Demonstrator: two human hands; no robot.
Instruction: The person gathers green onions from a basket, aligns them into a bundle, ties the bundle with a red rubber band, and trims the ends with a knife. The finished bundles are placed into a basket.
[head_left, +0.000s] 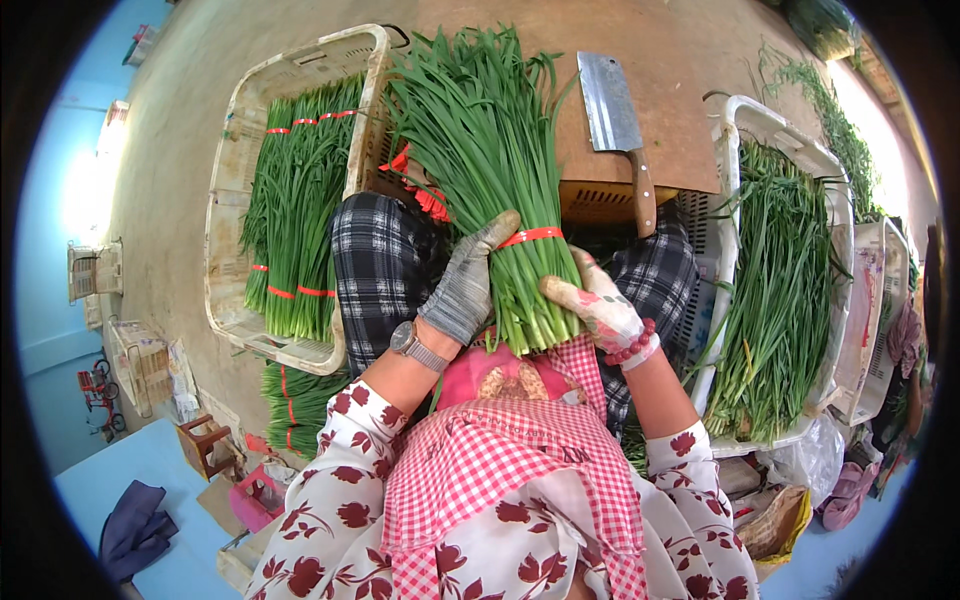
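Note:
A thick bunch of green garlic chives (487, 142) lies before me, its leaves spread away and its pale cut stems towards my apron. A red band (530, 237) circles it above the stem ends. My left hand (469, 274), in a grey knit glove, grips the bunch at its left side beside the band. On the other side my right hand (596, 300), in a white patterned glove, holds the stems below the band, thumb on top. A cleaver (611, 112) with a wooden handle lies on the brown board (675, 142), its handle reaching past the near edge.
Left of my knee, a white plastic crate (217, 247) holds several banded chive bunches (300, 225). Another crate (844, 247) at the right is filled with loose chives (776, 292). Red bands (427, 199) hang by the board's left side. More banded bunches (300, 405) lie below the left crate.

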